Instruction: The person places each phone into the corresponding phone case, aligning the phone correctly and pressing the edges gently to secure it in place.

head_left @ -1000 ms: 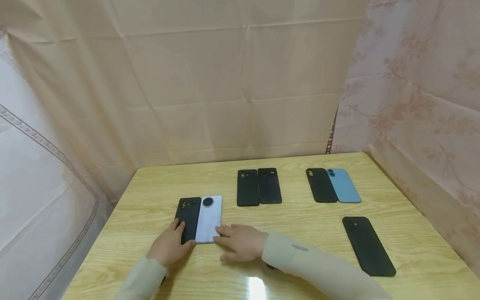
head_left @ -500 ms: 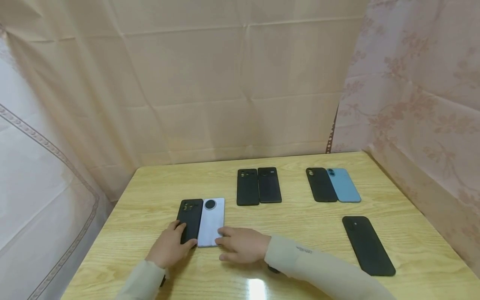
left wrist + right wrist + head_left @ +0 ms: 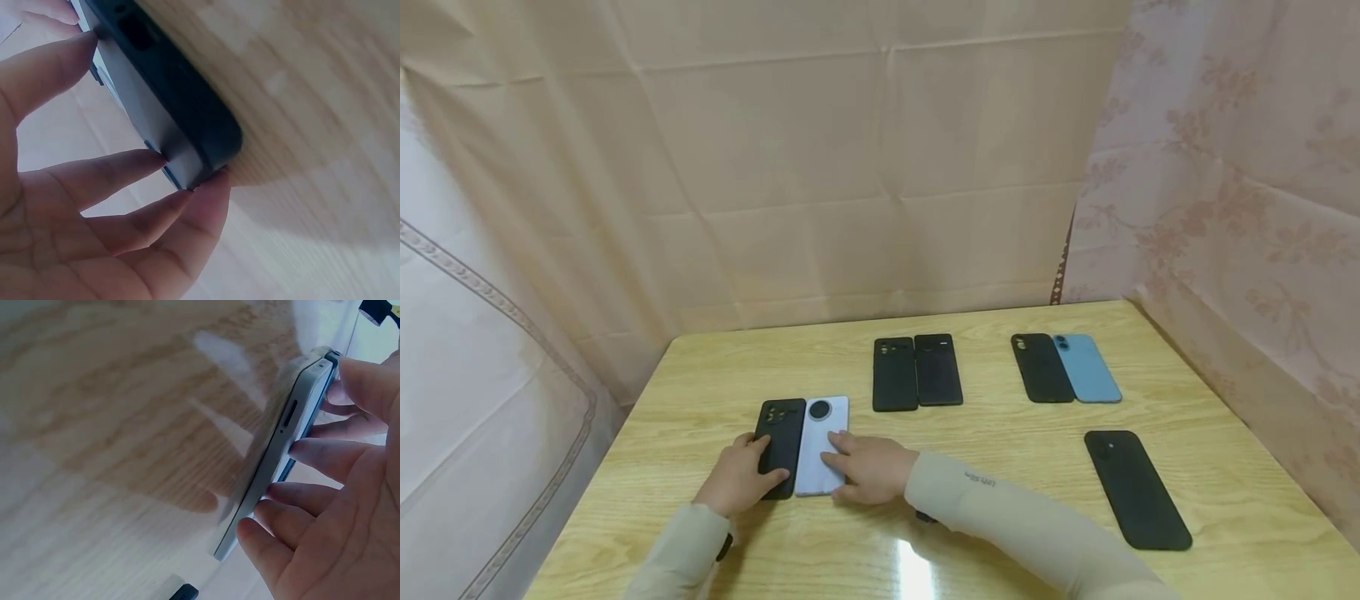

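A black phone case (image 3: 783, 432) with camera cutouts lies flat, side by side with a white phone (image 3: 822, 442) that has a round black camera ring. My left hand (image 3: 739, 481) rests on the case's lower part. In the left wrist view its thumb and fingertips touch the back of the case (image 3: 169, 94), with one finger at a corner. My right hand (image 3: 874, 469) touches the white phone's lower right with relaxed, spread fingers. The right wrist view has these fingers (image 3: 325, 453) along the phone's side; its underside is hidden.
Behind, a black case (image 3: 895, 375) and a dark phone (image 3: 938, 370) lie paired. Farther right are another black case (image 3: 1042, 368) and a blue phone (image 3: 1087, 368). A separate black phone or case (image 3: 1137, 490) lies near right on the wooden table (image 3: 1000, 467). Curtains enclose the table.
The case and white phone have shifted slightly right and nearer. My right hand has since moved left, its fingers reaching farther over the white phone. The left hand has barely moved.
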Demonstrator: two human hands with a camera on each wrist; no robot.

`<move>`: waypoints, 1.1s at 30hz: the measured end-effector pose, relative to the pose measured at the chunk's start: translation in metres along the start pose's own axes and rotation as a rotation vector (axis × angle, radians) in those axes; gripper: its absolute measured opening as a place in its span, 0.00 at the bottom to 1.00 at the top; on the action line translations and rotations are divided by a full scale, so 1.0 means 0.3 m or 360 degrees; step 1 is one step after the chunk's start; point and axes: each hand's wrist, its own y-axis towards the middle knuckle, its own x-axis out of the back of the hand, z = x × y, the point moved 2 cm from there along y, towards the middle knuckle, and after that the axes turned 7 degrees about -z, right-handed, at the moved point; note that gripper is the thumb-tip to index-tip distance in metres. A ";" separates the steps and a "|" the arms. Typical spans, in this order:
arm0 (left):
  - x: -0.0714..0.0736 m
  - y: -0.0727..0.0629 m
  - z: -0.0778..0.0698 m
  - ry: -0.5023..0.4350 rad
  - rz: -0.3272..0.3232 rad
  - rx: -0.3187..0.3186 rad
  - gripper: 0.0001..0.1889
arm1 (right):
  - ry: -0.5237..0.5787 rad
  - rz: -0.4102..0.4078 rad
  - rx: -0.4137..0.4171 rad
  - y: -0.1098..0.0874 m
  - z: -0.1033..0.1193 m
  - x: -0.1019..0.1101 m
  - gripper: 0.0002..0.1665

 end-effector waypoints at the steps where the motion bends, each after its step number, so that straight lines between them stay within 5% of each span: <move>1: 0.000 0.000 0.001 0.0002 0.0006 -0.0001 0.38 | 0.0007 0.0011 -0.0004 0.000 0.000 0.000 0.38; 23: -0.017 -0.067 -0.101 -0.0028 0.0102 -0.0043 0.39 | -0.0095 -0.0025 0.0114 -0.147 -0.026 -0.015 0.37; 33: -0.044 -0.096 -0.154 -0.0118 0.0131 -0.0092 0.38 | 0.0062 -0.0014 0.0070 -0.243 -0.052 0.001 0.35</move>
